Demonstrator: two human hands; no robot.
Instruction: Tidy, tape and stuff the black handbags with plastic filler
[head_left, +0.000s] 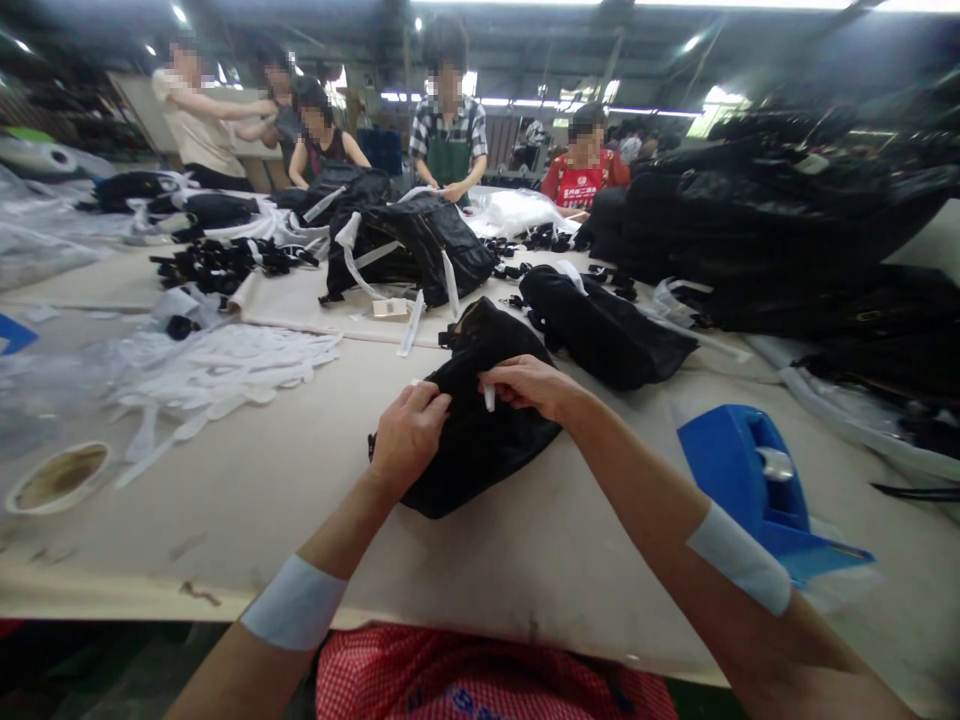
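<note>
A black bag [480, 450] lies on the pale table in front of me, its top tilted away. My left hand [411, 428] is closed at the bag's left side, thumb and fingers pinched together, with a bit of white showing just above them. On the upper right of the bag, my right hand [529, 385] pinches a short white strip [490, 397] that hangs down over the black fabric. Another black bag [607, 325] with a white strip lies just beyond my right hand.
White strips [225, 370] lie heaped at left, near a tape roll [60, 478]. A blue tape dispenser [739, 480] stands at right. Black bags [420, 245] with white strips lie farther back, and a large black pile [750, 220] rises at right. Several people work across the table.
</note>
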